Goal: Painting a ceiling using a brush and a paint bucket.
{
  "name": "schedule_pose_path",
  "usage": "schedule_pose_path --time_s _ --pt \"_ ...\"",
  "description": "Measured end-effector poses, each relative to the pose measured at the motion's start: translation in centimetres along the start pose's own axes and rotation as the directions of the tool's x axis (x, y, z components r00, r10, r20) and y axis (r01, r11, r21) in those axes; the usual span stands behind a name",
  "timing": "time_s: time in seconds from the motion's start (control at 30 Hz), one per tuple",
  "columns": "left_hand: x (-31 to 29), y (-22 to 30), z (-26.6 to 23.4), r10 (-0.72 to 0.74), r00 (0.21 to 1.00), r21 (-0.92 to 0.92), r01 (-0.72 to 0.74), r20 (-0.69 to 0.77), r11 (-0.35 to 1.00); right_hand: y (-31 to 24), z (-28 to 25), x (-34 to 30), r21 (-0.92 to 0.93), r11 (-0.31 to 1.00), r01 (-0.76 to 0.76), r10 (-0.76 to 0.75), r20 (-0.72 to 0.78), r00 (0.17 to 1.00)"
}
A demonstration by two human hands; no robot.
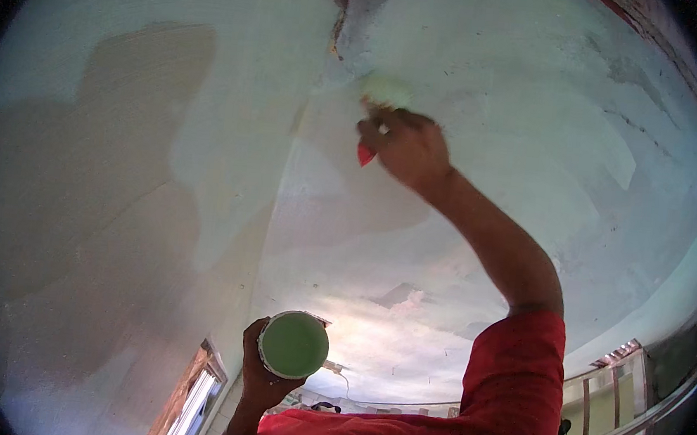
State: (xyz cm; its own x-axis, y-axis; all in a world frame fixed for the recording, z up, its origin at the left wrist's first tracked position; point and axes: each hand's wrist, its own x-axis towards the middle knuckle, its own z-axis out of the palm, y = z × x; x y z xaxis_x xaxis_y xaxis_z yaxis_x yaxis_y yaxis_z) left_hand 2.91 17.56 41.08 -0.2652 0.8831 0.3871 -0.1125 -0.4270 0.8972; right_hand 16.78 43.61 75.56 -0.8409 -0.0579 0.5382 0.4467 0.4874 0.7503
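My right hand [414, 147] is raised to the wall and closed around a paintbrush [366, 154] with a red handle end. The bristle end is at the wall, where it blurs into a pale yellow-green patch [389, 88]. Lower down, my left hand [258, 374] grips a round tub of light green paint [294, 344] from its left side. Its rim is whitish, and the open top faces me. Pale green and greyish areas cover the wall [528, 159], with uneven borders between them.
A corner line runs down the wall left of centre, with a damaged, reddish-brown gap [341, 1] at its top. A wood-framed window [192, 398] is at lower left. At lower right are a pale rail [633, 425] and a framed panel.
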Motion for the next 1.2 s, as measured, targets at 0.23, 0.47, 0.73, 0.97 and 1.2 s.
schedule_pose_path --time_s 0.23,0.47,0.73,0.97,1.2 --pt "0.1 0.7 0.5 0.014 0.998 0.026 -0.016 0.059 1.000 11.2 -7.4 1.1 0.157 0.767 -0.622 0.627 0.020 0.779" --pt "-0.3 1.2 1.3 -0.039 0.999 -0.018 0.040 0.028 0.999 21.7 -14.9 0.4 -0.267 0.768 -0.582 0.402 -0.507 0.763" --pt "0.4 1.5 2.6 -0.009 0.996 0.022 0.007 0.084 1.000 1.5 -2.3 -6.9 -0.081 0.976 -0.204 0.209 0.060 0.976" --pt "0.0 2.4 3.4 0.042 0.990 0.015 -0.045 0.136 0.999 11.7 -9.5 -4.4 0.150 0.766 -0.626 0.621 0.084 0.780" --pt "-0.6 3.0 4.2 0.018 0.996 0.006 -0.019 0.085 1.000 24.6 -18.3 -2.7 -0.303 0.799 -0.519 0.332 -0.498 0.801"
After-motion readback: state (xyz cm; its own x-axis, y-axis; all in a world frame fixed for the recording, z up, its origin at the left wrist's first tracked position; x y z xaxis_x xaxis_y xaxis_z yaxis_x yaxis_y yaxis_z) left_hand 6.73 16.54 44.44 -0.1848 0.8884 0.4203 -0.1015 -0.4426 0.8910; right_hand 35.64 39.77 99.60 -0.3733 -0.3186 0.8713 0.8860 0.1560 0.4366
